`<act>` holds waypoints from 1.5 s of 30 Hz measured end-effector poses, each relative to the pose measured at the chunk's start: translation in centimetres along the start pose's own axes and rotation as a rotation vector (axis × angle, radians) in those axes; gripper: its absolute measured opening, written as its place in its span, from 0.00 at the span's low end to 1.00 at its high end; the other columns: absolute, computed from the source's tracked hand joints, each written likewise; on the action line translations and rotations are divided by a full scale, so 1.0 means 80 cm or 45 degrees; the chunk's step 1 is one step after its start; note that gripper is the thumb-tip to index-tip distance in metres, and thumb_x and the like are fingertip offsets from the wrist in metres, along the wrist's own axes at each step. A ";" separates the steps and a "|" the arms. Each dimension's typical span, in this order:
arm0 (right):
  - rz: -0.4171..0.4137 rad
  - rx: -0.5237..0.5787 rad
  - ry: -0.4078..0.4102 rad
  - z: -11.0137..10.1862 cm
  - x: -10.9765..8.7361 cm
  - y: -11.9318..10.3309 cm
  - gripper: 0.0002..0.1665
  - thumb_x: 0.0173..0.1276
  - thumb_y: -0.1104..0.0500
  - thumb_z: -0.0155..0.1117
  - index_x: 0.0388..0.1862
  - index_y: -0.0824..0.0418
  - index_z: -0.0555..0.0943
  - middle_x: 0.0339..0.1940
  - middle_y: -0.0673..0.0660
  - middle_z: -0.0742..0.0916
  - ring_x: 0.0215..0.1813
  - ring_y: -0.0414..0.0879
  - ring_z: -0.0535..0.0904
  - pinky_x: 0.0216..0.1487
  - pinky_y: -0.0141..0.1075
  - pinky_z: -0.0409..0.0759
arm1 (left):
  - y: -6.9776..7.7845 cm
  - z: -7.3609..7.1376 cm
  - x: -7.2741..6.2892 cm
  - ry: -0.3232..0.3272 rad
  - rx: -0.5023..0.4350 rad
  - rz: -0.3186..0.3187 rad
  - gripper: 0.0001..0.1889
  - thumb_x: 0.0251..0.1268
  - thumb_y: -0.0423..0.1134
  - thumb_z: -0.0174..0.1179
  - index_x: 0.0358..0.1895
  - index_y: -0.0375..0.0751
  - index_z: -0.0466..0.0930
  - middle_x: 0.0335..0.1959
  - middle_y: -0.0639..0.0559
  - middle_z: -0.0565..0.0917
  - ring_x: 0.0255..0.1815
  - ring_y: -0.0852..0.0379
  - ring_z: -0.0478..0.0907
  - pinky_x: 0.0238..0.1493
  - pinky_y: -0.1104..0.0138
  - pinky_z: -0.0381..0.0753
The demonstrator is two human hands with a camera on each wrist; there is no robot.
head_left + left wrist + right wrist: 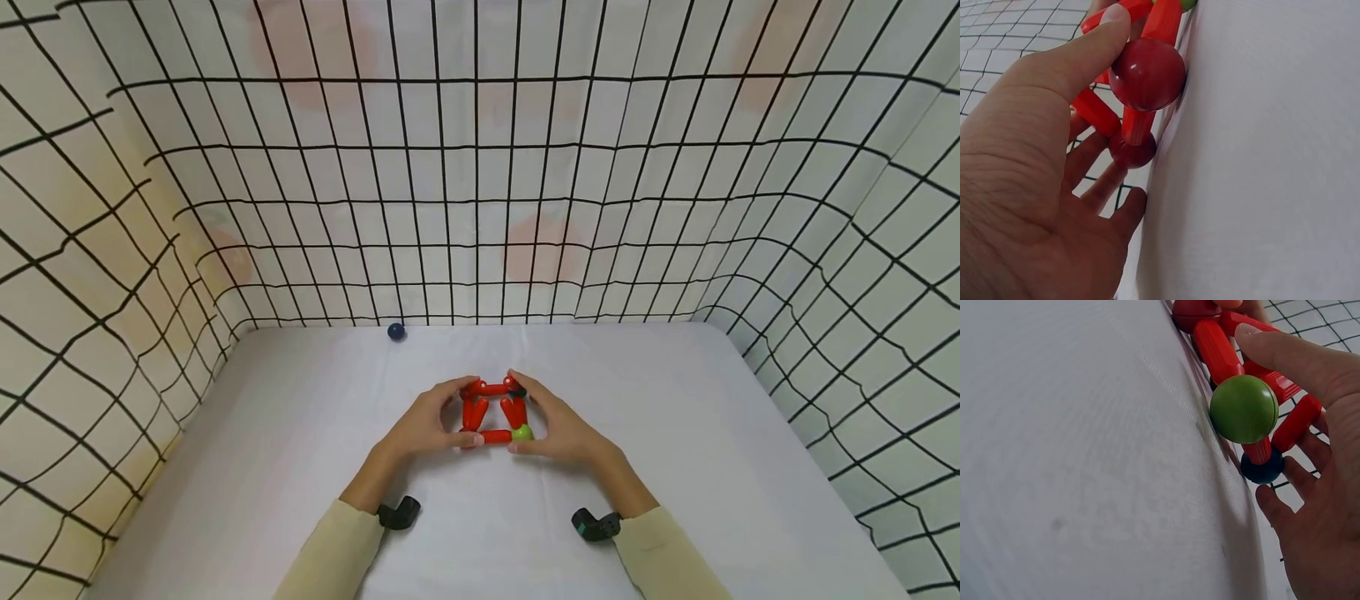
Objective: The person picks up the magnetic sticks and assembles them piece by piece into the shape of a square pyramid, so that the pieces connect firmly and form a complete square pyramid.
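A square frame of red rods (496, 437) and balls lies low on the white table between my hands. My left hand (420, 423) holds its left side, thumb by a dark red ball (1147, 74) at the near corner, fingers around another dark red ball (1132, 150) at the far one. On the right side, my right hand (566, 427) grips the frame, its thumb just above the green ball (1244, 409) and its fingers about the blue ball (1262, 466). Short red rods (480, 414) rise at a slant from the corners.
Near the table's back edge lies a loose dark blue ball (396, 332). Black wire mesh (476, 200) over white cloth stands around the back and both sides of the table (300, 400). A black wrist device (400, 512) is on each of my wrists.
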State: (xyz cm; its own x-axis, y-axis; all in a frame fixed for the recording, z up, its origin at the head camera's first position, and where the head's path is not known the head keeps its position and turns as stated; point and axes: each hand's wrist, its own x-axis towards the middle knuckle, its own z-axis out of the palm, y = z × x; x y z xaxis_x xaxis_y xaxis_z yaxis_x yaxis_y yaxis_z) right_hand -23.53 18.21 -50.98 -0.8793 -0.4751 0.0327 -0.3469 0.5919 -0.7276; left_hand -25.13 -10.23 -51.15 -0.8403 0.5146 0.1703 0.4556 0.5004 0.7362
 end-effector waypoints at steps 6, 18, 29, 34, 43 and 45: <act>-0.008 -0.047 -0.001 -0.004 0.006 -0.003 0.64 0.57 0.40 0.79 0.85 0.37 0.51 0.85 0.44 0.60 0.85 0.53 0.56 0.77 0.62 0.64 | 0.003 -0.008 0.007 -0.005 0.022 0.017 0.45 0.57 0.51 0.75 0.78 0.55 0.65 0.73 0.57 0.75 0.74 0.51 0.71 0.75 0.50 0.72; 0.005 -0.044 0.011 -0.007 0.010 -0.002 0.64 0.57 0.39 0.79 0.85 0.37 0.51 0.85 0.45 0.60 0.85 0.54 0.55 0.77 0.63 0.63 | 0.008 -0.012 0.013 -0.018 0.080 0.045 0.45 0.58 0.53 0.74 0.79 0.54 0.65 0.74 0.55 0.74 0.75 0.50 0.70 0.75 0.47 0.71; 0.031 -0.004 0.023 -0.011 0.005 0.008 0.68 0.53 0.40 0.82 0.85 0.42 0.51 0.86 0.46 0.58 0.84 0.57 0.59 0.77 0.60 0.65 | -0.002 -0.024 0.009 -0.059 0.077 -0.061 0.48 0.60 0.61 0.70 0.81 0.52 0.60 0.80 0.55 0.67 0.80 0.48 0.63 0.77 0.45 0.66; 0.054 0.027 -0.005 -0.011 0.004 0.016 0.68 0.52 0.38 0.82 0.85 0.43 0.52 0.86 0.49 0.57 0.84 0.58 0.58 0.79 0.60 0.63 | -0.014 -0.050 0.005 -0.025 0.036 -0.139 0.44 0.64 0.63 0.66 0.80 0.55 0.62 0.80 0.55 0.65 0.81 0.44 0.62 0.77 0.41 0.64; 0.084 0.016 -0.033 -0.006 0.004 0.020 0.67 0.53 0.36 0.81 0.85 0.39 0.52 0.86 0.51 0.59 0.85 0.58 0.54 0.80 0.62 0.59 | -0.051 -0.108 0.015 0.133 0.093 -0.323 0.44 0.63 0.67 0.66 0.79 0.55 0.63 0.81 0.49 0.63 0.80 0.37 0.62 0.77 0.40 0.63; 0.095 0.021 -0.039 -0.005 0.005 0.021 0.67 0.52 0.36 0.82 0.85 0.38 0.52 0.86 0.52 0.58 0.85 0.58 0.54 0.79 0.62 0.59 | -0.059 -0.118 0.018 0.170 0.114 -0.358 0.45 0.63 0.63 0.68 0.80 0.53 0.62 0.82 0.47 0.61 0.81 0.38 0.60 0.78 0.40 0.61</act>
State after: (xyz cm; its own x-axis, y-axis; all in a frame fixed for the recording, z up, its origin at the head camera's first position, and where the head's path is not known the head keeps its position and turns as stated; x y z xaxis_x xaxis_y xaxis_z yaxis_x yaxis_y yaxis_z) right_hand -24.55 19.28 -51.90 -0.8921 -0.4497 -0.0429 -0.2751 0.6160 -0.7382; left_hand -31.29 -18.41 -48.18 -0.9653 0.2550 0.0572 0.2194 0.6724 0.7069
